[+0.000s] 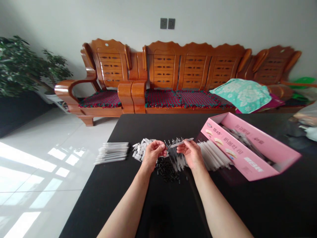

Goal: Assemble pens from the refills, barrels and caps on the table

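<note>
Between the thumb and fingers of my right hand (191, 152) is a translucent white pen barrel (178, 143), its narrow end pointing left. My left hand (154, 152) is closed in a pinch close to that end; whatever it grips is too small to name. Below the hands lies a heap of small black pieces (168, 170). White caps (140, 149) are piled beside my left hand, partly hidden by it. Thin dark pen refills (174, 154) lie in a row between my hands. More white barrels (214, 155) are stacked to the right of my right hand.
A row of pens (112, 152) with dark ends lies at the table's left edge. A pink box (247, 152) with grey items inside stands on the right of the black table (173, 205). Behind is a wooden sofa (163, 66) with a turquoise cloth (244, 94).
</note>
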Demonstrator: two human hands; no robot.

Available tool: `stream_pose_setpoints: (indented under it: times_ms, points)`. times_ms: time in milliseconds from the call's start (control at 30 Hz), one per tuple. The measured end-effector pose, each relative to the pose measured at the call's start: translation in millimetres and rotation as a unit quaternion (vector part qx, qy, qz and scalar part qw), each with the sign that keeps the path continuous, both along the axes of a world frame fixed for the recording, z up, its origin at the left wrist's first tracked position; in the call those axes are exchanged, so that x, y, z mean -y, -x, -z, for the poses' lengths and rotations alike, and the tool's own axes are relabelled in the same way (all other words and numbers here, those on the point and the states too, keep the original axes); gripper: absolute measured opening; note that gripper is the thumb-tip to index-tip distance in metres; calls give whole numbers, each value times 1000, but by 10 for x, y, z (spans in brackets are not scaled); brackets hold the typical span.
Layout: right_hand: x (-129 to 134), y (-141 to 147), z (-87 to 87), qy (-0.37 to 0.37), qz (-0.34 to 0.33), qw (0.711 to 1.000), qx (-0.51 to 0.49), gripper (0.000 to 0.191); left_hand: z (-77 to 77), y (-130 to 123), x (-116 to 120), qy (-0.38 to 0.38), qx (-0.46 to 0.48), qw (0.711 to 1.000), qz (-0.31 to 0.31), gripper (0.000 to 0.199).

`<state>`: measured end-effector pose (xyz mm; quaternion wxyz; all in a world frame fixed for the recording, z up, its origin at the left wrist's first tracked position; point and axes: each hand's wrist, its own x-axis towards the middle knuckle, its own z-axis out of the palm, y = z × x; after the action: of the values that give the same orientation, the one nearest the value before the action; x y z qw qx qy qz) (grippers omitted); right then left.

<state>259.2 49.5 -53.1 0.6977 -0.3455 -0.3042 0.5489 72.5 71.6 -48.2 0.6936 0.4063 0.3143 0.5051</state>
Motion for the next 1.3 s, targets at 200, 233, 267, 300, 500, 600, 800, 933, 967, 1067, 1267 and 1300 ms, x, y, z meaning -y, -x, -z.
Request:
stream_pose_setpoints:
  times_ms: [200,233,267,300,500,600,800,933,967,1067,1267,1300]
  points:
    - [-1,-1,6,-2,6,1000,3,19,7,21,8,-11,-21,1000,4,32]
    - [-3,-2,7,-2,8,1000,4,19,0,18,15,-12,-25,1000,9,32]
    - [-5,-2,6,-1,10,1000,5,19,-9,12,22,-12,-28,999,14,32]
    - [-6,-1,4,0,12,1000,5,20,-17,4,29,-11,-29,999,18,32]
    - [3,19,-34,5,13,1000,11,21,-39,-33,54,3,-27,999,18,34]
    - [17,40,-50,9,11,1000,19,22,-45,-37,58,2,-34,999,22,34]
    - [22,63,-50,12,16,999,30,24,-68,-47,61,1,-41,999,20,36]
    - [26,68,-59,11,18,999,39,23,-69,-49,58,0,-50,999,12,38]
    - [28,70,-63,11,19,999,41,23,-69,-49,56,0,-52,999,11,38]
    - [35,77,-72,11,22,999,45,24,-66,-49,54,0,-54,998,10,38]
    - [32,81,-67,11,24,999,46,24,-67,-51,55,-4,-57,998,7,38]
    - [31,81,-65,10,24,999,46,24,-67,-52,54,-5,-58,998,6,38]
